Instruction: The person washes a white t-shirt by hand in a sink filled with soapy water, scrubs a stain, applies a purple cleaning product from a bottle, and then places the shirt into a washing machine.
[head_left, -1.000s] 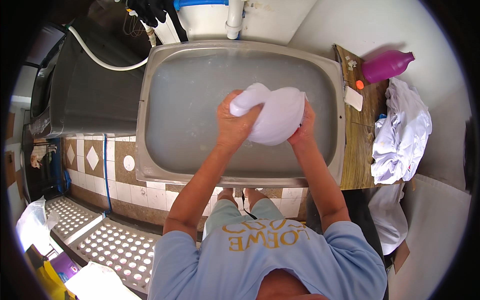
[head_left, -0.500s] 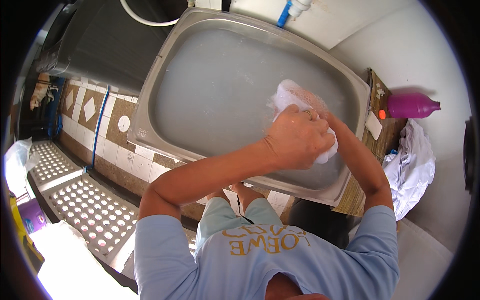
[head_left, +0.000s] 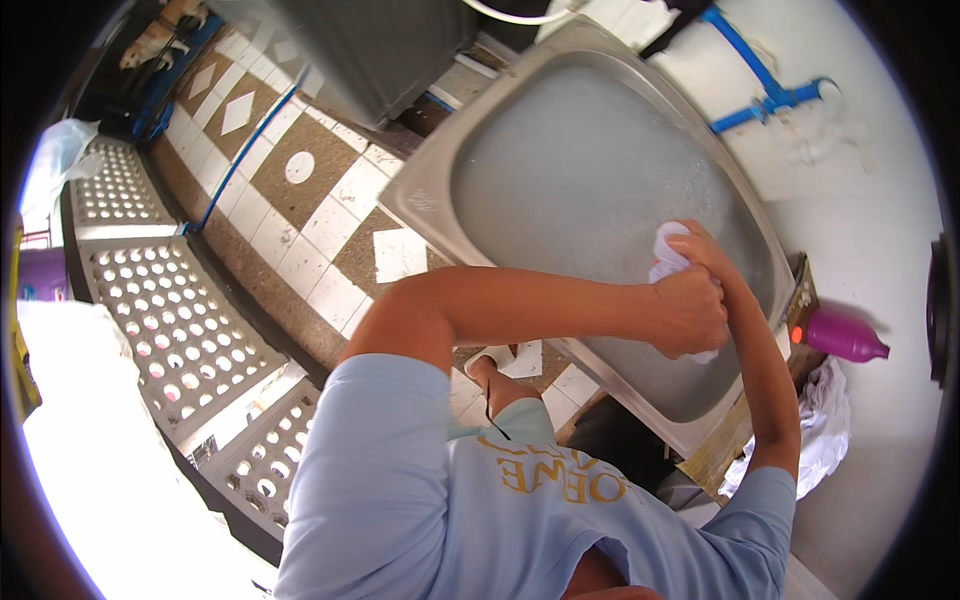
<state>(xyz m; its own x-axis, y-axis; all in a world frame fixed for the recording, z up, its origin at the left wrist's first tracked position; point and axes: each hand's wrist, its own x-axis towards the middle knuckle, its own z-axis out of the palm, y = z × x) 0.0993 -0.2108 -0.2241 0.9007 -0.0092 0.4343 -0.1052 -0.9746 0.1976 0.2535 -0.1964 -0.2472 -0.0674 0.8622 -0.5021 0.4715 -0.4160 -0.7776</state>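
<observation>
A bunched white cloth [head_left: 667, 255] is gripped in both my hands over the right part of a metal sink [head_left: 415, 200]. My left hand [head_left: 690, 315] is closed in a fist around the lower part of the cloth, and a bit of it sticks out below. Just above, my right hand [head_left: 706, 250] wraps the upper part, its wrist close against the left knuckles. Cloudy grey water [head_left: 560, 170] fills the sink, with some suds near the cloth. Much of the cloth is hidden inside my fingers.
A purple bottle [head_left: 848, 336] lies right of the sink beside a wooden ledge [head_left: 735, 435], with crumpled white fabric [head_left: 825, 420] below it. Blue pipes [head_left: 770, 95] run along the wall. Perforated grey panels [head_left: 180, 335] and a blue hose [head_left: 245, 150] lie to the left.
My view has swung, so the sink sits further right and tilted. The cloth looks more tightly bunched, with less of it and less foam showing between my hands.
</observation>
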